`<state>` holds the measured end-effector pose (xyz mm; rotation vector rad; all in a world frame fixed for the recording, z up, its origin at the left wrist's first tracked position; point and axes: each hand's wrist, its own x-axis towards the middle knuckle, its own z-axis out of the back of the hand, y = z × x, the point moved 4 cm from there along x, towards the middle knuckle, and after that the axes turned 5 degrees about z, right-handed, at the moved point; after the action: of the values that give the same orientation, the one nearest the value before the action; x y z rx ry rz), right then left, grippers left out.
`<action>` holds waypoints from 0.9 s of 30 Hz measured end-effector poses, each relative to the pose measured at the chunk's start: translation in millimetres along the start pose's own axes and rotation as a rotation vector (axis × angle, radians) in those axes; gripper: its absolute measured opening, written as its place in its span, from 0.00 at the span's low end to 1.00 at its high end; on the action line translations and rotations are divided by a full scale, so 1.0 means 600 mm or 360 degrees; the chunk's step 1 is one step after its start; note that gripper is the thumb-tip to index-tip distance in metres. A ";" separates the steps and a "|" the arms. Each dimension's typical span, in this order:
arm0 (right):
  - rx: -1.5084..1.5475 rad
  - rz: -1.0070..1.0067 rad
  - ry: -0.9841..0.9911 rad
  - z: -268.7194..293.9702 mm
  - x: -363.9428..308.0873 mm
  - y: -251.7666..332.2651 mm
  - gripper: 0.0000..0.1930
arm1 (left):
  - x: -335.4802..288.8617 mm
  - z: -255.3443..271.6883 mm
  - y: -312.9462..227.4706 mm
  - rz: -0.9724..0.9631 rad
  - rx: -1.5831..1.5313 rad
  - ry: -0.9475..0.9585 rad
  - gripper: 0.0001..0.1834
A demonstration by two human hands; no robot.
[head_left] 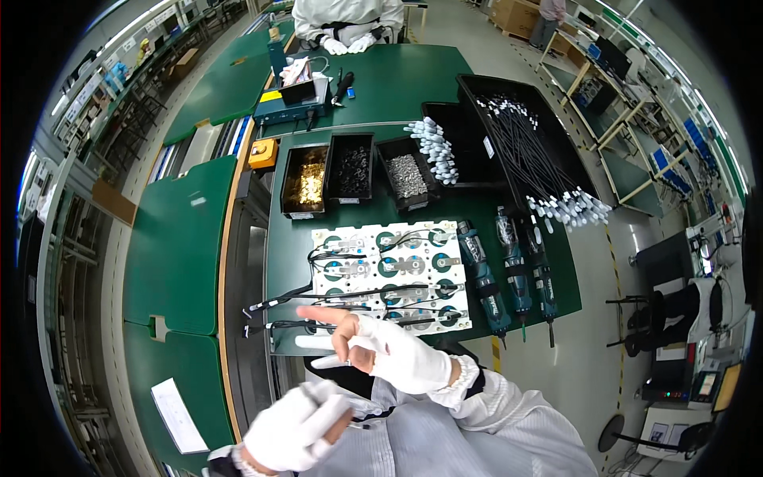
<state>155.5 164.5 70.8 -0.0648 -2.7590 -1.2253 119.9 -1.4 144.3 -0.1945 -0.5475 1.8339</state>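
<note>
My right hand (393, 354), in a white glove with bare fingertips, hovers over the near edge of a white panel (373, 277). One bare finger stretches left while another bends toward the thumb. A tiny glint shows at that pinch, too small to name. Closer to my body is my left hand (294, 429), also gloved, its fingers curled and slightly blurred; what they hold, if anything, is hidden. Round metal parts and black cables (290, 298) cover the panel, with cable ends hanging past its left side.
Three electric screwdrivers (517, 274) lie right of the panel. Beyond it stand black bins of brass-coloured parts (306, 187), black parts (352, 163) and silver parts (407, 175). A large tray (469, 91) holds black cables with white ends. Across the table sits a gloved person (350, 24).
</note>
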 end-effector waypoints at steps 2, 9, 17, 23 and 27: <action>0.0124 -0.0064 -0.0117 -0.007 0.005 0.005 0.05 | -0.002 -0.090 0.000 -0.0426 0.0210 0.0068 0.19; -0.1211 0.0312 0.0010 -0.034 -0.062 -0.007 0.08 | 0.023 -0.092 0.076 0.1096 -0.1978 -0.0230 0.41; -0.1925 -0.0329 0.0496 -0.029 -0.123 -0.061 0.17 | 0.286 -0.066 0.176 0.1010 -0.1289 -0.0228 0.16; -0.1602 0.0170 -0.0135 0.030 -0.147 0.107 0.11 | 0.388 -0.150 0.084 0.0056 -0.0025 0.0044 0.10; -0.1662 0.0415 -0.0728 0.121 -0.177 0.157 0.05 | 0.401 -0.176 0.078 -0.0018 -0.0073 0.0047 0.05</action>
<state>262.6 283.0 78.3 -0.8353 -1.9282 -2.6157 41.6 240.5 63.3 -0.2484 -0.5693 1.8056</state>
